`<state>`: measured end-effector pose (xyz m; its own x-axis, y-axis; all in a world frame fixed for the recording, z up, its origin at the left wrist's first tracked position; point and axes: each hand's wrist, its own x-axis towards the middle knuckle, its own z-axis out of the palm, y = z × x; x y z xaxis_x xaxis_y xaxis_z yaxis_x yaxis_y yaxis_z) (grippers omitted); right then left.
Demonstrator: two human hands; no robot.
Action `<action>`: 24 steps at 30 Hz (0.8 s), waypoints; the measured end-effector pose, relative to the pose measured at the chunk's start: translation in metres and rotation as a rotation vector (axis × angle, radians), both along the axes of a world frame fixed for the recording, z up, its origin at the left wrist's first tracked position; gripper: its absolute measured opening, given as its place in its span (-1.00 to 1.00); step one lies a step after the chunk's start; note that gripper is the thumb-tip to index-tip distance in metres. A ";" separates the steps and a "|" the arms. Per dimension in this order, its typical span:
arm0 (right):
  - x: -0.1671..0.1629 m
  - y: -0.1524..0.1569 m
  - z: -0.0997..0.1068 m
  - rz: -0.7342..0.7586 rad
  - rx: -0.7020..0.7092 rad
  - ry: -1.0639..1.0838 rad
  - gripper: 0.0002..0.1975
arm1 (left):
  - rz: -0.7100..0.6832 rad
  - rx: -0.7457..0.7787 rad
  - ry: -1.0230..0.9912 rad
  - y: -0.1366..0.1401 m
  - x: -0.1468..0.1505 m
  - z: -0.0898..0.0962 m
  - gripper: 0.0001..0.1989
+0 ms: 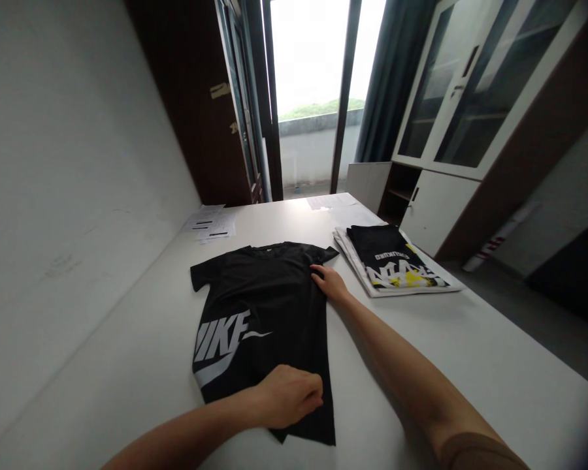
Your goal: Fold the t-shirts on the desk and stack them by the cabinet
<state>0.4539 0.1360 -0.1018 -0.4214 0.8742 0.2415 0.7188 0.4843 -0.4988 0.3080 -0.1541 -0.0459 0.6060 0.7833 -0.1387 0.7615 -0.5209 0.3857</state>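
Observation:
A black T-shirt [269,294] with grey NIKE lettering lies spread on the white table, its collar toward the window. Over its lower right part is my left hand [291,395], closed with the fingers curled in. The fingertips are turned away, so whatever they may grip is hidden. Higher up, my right hand [330,284] touches the right side of the T-shirt just below the sleeve. Its thumb and fingers appear to pinch the fabric there.
To the right sits a stack of folded shirts [396,261], a black printed one on top of white cloth. Papers [210,223] lie at the far left, and more sheets [330,202] at the far end. A white wall [78,196] borders the table's left side. Cabinets [445,98] stand beyond the right edge.

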 end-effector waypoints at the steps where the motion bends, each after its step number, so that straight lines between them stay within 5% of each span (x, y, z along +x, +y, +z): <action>1: 0.000 0.001 -0.001 -0.011 -0.005 0.012 -0.57 | 0.009 -0.009 -0.015 0.003 0.007 0.001 -0.87; 7: 0.000 0.010 -0.010 -0.104 0.011 0.064 -0.52 | -0.202 0.176 0.165 -0.009 0.026 0.007 -0.50; 11: -0.004 0.012 -0.017 -0.116 0.052 -0.017 -0.50 | -0.211 0.160 0.236 -0.013 0.023 0.008 -0.88; 16: -0.006 0.013 -0.019 -0.112 0.076 -0.055 -0.55 | -0.061 -0.100 -0.151 -0.006 0.035 0.022 -0.96; 20: 0.005 0.022 -0.019 -0.137 0.067 -0.068 -0.60 | -0.157 -0.140 -0.571 -0.011 0.042 0.029 -0.91; 24: 0.021 0.035 -0.020 -0.079 0.027 -0.113 -0.51 | -0.004 -0.068 -0.510 -0.027 0.012 0.028 -0.82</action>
